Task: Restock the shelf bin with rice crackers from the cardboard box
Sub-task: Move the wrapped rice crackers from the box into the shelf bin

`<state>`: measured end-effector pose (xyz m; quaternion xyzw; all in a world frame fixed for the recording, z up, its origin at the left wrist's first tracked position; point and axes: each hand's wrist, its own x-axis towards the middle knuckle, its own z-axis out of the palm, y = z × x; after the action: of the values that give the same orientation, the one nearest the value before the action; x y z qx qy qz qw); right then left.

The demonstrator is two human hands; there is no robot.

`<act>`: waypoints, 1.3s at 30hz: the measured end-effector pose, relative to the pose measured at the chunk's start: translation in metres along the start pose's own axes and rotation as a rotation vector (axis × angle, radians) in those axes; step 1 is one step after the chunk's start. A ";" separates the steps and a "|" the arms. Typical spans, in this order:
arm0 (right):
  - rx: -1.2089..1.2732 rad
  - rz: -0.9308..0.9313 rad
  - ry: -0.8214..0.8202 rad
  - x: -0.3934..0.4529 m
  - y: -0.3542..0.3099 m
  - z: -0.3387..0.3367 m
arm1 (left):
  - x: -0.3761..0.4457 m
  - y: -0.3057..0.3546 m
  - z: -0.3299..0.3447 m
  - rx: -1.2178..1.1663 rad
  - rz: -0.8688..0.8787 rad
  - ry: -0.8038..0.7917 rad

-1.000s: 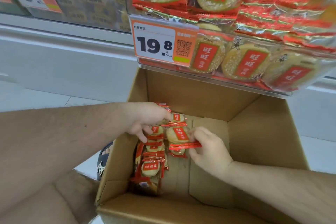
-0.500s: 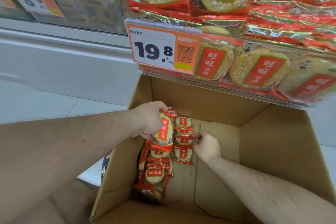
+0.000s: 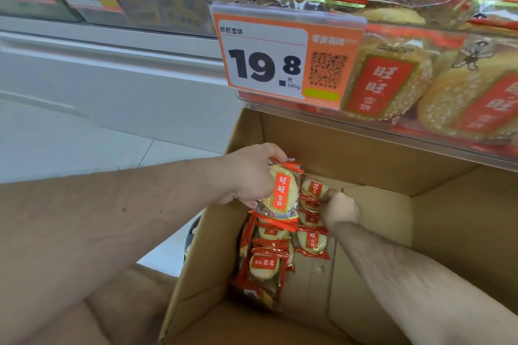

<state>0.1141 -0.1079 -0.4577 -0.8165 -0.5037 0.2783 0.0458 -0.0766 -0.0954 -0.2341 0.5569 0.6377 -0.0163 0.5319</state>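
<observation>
I see the cardboard box [image 3: 364, 165] filling the lower half of my view, standing open on the floor just under the shelf bin [image 3: 437, 131], whose clear front shows stacked rice-cracker packs and carries an orange price tag [image 3: 283, 56] reading 19.8. Inside the box, a pile of rice crackers [image 3: 266, 260] lies along the left wall, the remaining bottom showing bare cardboard. My left hand [image 3: 249, 173] reaches in over the left wall and grasps one cracker pack [image 3: 281, 190]: the fingers curl over its top edge and the thumb sits under its lower left edge, so the pack stands upright against the palm, red label facing me, lifted above the pile. My right hand [image 3: 340, 207] is lower in the box, just right of that pack, fingers curled and pinching the edge of a small pack [image 3: 314, 189] lying in the row along the bottom; the fingertips themselves are hidden behind the knuckles.
</observation>
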 end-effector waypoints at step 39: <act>0.823 -0.443 0.097 -0.231 -0.024 -0.333 | -0.134 0.112 0.027 -0.501 0.908 0.000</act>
<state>0.1839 -0.2235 -0.0753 -0.6153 -0.5111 0.3998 0.4476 -0.0017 -0.1627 -0.0881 0.6329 0.3164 0.3693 0.6024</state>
